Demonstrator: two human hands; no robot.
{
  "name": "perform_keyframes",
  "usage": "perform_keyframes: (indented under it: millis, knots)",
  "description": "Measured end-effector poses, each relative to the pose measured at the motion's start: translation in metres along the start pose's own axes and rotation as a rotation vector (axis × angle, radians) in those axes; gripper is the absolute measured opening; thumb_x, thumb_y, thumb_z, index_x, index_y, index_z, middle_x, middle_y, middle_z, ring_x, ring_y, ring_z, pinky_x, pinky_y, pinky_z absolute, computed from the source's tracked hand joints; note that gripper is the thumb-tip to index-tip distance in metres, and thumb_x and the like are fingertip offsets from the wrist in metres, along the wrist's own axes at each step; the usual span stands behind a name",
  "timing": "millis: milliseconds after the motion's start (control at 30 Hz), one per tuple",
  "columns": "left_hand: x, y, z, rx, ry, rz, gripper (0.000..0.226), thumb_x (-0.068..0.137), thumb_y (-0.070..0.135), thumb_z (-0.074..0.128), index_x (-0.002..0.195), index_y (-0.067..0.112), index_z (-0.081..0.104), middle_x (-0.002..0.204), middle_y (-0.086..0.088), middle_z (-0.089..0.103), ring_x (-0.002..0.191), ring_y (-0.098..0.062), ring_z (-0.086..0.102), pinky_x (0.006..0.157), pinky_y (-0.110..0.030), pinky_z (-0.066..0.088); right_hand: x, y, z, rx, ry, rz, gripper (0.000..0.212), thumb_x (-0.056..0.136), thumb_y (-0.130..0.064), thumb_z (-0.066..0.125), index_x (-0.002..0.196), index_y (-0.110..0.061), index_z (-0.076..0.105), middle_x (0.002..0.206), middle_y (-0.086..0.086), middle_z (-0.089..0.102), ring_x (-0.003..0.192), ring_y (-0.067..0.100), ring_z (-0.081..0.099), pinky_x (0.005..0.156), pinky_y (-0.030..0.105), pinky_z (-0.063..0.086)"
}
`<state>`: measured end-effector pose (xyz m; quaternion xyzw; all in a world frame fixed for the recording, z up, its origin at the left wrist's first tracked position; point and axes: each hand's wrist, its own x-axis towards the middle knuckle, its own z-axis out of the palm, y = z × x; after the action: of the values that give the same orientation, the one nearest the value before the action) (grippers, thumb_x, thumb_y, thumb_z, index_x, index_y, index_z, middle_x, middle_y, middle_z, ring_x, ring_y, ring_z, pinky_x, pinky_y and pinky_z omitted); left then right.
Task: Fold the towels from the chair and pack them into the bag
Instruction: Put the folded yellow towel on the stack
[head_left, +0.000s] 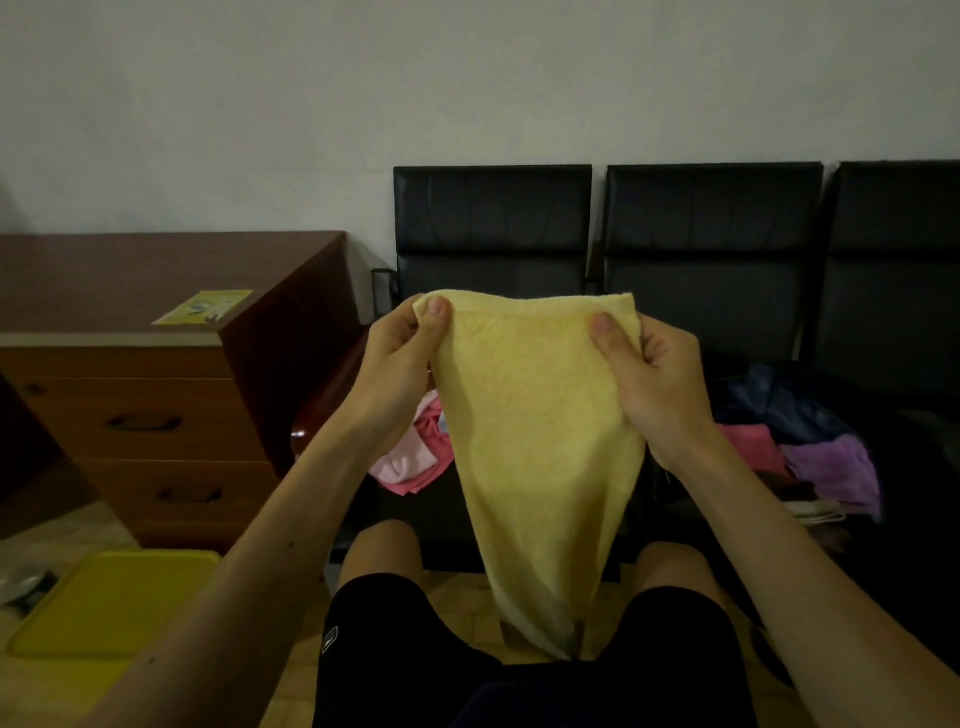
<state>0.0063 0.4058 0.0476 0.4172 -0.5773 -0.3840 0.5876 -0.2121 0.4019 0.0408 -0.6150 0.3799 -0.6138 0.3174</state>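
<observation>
Pale yellow terry towel (535, 441) pinched at both top corners, ready for a fold.
Left hand (400, 364) and right hand (660, 384) each grip one top corner, thumb in front, fingers curled behind, nothing else held. The cloth hangs below the fingers and narrows to a point between the person's knees, in front of the black padded chairs (493, 218), where loose pink towels (410, 457) and a purple towel (836, 467) wait. Best approach, probably: hold the top edge taut and level, match the corners, then halve. Bag not identifiable.
</observation>
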Motion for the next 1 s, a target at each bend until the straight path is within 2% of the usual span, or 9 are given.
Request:
perform_keyframes:
  millis: [100,167,400,533,667,800,867,933,1000]
  knots:
    - [0.001,-0.003,0.006,0.141,0.037,0.092,0.036,0.107,0.033,0.035,0.107,0.008,0.06,0.094,0.0,0.059,0.084,-0.012,0.057,0.08,-0.028,0.051,-0.002,0.004,-0.001,0.077,0.0,0.083,0.033,0.099,-0.023,0.056,0.076,0.0,0.062,0.06,-0.006,0.057,0.053,0.004,0.052,0.049,0.018,0.045]
    - [0.002,-0.001,0.012,0.192,0.048,0.155,0.031,0.107,0.031,0.036,0.099,0.014,0.06,0.089,0.004,0.059,0.078,-0.007,0.057,0.074,-0.023,0.05,-0.002,0.005,-0.001,0.129,0.009,0.137,0.03,0.1,-0.025,0.055,0.077,-0.006,0.063,0.062,-0.006,0.06,0.056,0.005,0.056,0.051,0.019,0.048]
    - [0.005,0.005,0.035,0.084,0.082,0.091,0.026,0.105,0.028,0.045,0.101,0.012,0.065,0.099,-0.013,0.068,0.09,-0.026,0.067,0.081,-0.041,0.058,-0.01,0.018,-0.002,0.226,-0.02,0.35,0.03,0.094,-0.041,0.056,0.094,-0.014,0.069,0.08,-0.003,0.071,0.076,0.013,0.068,0.068,0.028,0.056]
    - [0.007,0.005,0.041,-0.046,0.104,-0.023,0.028,0.104,0.031,0.046,0.109,0.011,0.065,0.104,-0.011,0.07,0.094,-0.023,0.07,0.076,-0.03,0.06,-0.034,0.038,0.001,0.325,-0.159,0.441,0.063,0.075,-0.056,0.069,0.121,-0.014,0.061,0.108,0.003,0.073,0.1,0.021,0.071,0.074,0.028,0.059]
    - [0.01,0.004,0.038,-0.076,0.136,-0.07,0.032,0.104,0.033,0.045,0.107,0.009,0.066,0.101,-0.014,0.071,0.084,-0.018,0.071,0.07,-0.029,0.06,-0.064,0.061,0.011,0.258,-0.43,0.573,0.047,0.07,-0.024,0.081,0.114,-0.015,0.066,0.107,-0.001,0.075,0.102,0.02,0.07,0.084,0.034,0.058]
    - [0.013,0.0,0.031,-0.075,0.178,-0.087,0.034,0.104,0.035,0.045,0.104,0.008,0.067,0.093,-0.011,0.072,0.079,-0.017,0.072,0.068,-0.03,0.06,-0.078,0.077,0.02,0.18,-0.411,0.67,0.022,0.088,-0.015,0.07,0.11,-0.013,0.067,0.104,0.0,0.075,0.099,0.015,0.071,0.08,0.025,0.056]
    - [0.015,-0.003,0.027,-0.079,0.197,-0.099,0.036,0.103,0.036,0.046,0.107,0.007,0.067,0.097,-0.013,0.073,0.085,-0.022,0.072,0.074,-0.035,0.06,-0.08,0.078,0.022,0.196,-0.372,0.776,0.034,0.087,-0.025,0.073,0.115,-0.012,0.061,0.108,0.002,0.071,0.099,0.015,0.069,0.084,0.029,0.056]
    - [0.018,-0.005,0.023,-0.089,0.22,-0.119,0.039,0.102,0.038,0.048,0.111,0.006,0.066,0.104,-0.016,0.072,0.095,-0.028,0.071,0.083,-0.042,0.06,-0.08,0.079,0.019,0.22,-0.345,0.892,0.073,0.067,-0.04,0.086,0.126,-0.009,0.055,0.118,0.008,0.067,0.106,0.022,0.067,0.095,0.041,0.054]
    - [0.022,-0.008,0.019,-0.082,0.241,-0.138,0.04,0.102,0.04,0.048,0.114,0.006,0.065,0.108,-0.017,0.07,0.1,-0.03,0.07,0.088,-0.045,0.058,-0.078,0.075,0.014,0.373,-0.328,0.932,0.057,0.069,-0.03,0.08,0.118,-0.007,0.064,0.114,0.013,0.072,0.101,0.026,0.07,0.09,0.043,0.055]
